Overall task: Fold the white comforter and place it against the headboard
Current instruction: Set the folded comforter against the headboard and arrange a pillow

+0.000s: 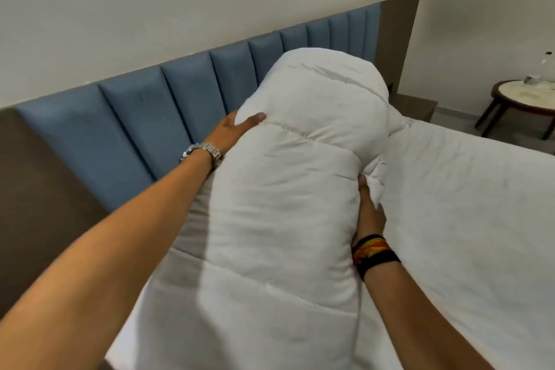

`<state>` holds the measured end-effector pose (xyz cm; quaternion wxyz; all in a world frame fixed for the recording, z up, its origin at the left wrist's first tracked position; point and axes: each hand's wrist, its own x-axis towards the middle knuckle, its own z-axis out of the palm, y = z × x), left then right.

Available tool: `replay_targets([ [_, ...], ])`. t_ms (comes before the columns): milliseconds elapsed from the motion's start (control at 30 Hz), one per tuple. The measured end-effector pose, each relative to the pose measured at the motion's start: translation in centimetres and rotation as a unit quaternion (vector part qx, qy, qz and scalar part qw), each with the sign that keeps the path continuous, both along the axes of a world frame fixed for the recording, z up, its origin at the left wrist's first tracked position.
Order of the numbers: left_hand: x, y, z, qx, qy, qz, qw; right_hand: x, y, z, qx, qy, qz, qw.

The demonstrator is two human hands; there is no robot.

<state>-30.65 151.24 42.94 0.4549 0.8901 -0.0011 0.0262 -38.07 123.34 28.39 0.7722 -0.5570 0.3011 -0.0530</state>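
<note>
I saw the bed [468,219] covered in a white sheet, wrinkled to the right of my right grip [371,213]. The folded white comforter [288,183] lay on it between both grips, just beside the blue headboard [144,117].

white quilted comforter [288,189], blue channel-stitched headboard [168,105] (brown borders), white sheet [465,204]
</note>
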Motion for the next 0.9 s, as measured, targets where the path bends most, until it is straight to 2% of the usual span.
replay_targets([
  [133, 13.9, 7.0, 1.6, 0.026, -0.008, -0.055, 0.998, 10.5, 8.6, 0.1, 0.058, -0.018, -0.051, 0.997],
  [200, 20.9, 10.5, 0.9, 0.037, -0.007, -0.062, 0.997, 15.6, 13.3, -0.6, 0.043, -0.045, -0.105, 0.993],
  [267, 26.7, 13.8, -1.0, 0.037, -0.002, -0.068, 0.997, 20.4, 18.1, -2.0, 0.038, -0.061, -0.142, 0.987],
  [367, 31.8, 17.4, -7.2, 0.029, 0.038, -0.076, 0.996, 25.6, 24.4, -6.4, 0.035, -0.008, -0.134, 0.99],
  [433, 33.2, 17.7, -13.1, 0.105, 0.058, -0.082, 0.989, 27.5, 25.9, -10.3, 0.013, 0.058, -0.109, 0.992],
  [500, 33.1, 16.9, -19.4, 0.242, 0.022, -0.095, 0.965, 28.8, 25.7, -13.4, -0.002, 0.137, -0.112, 0.984],
  [567, 32.0, 15.7, -24.6, 0.317, -0.026, -0.078, 0.945, 29.3, 24.5, -14.8, 0.021, 0.177, -0.132, 0.975],
  [667, 32.7, 15.6, -28.9, 0.313, -0.061, -0.073, 0.945, 28.7, 24.1, -15.7, 0.032, 0.135, -0.167, 0.976],
  [800, 34.8, 16.2, -30.9, 0.29, -0.014, -0.11, 0.951, 26.8, 24.3, -16.2, 0.06, 0.105, -0.15, 0.981],
  [833, 35.1, 15.9, -31.0, 0.291, 0.002, -0.113, 0.95, 26.3, 23.8, -16.2, 0.041, 0.108, -0.142, 0.983],
  [900, 35.3, 15.5, -30.4, 0.288, 0.044, -0.11, 0.95, 24.4, 22.3, -16.9, -0.06, 0.145, -0.138, 0.978],
])
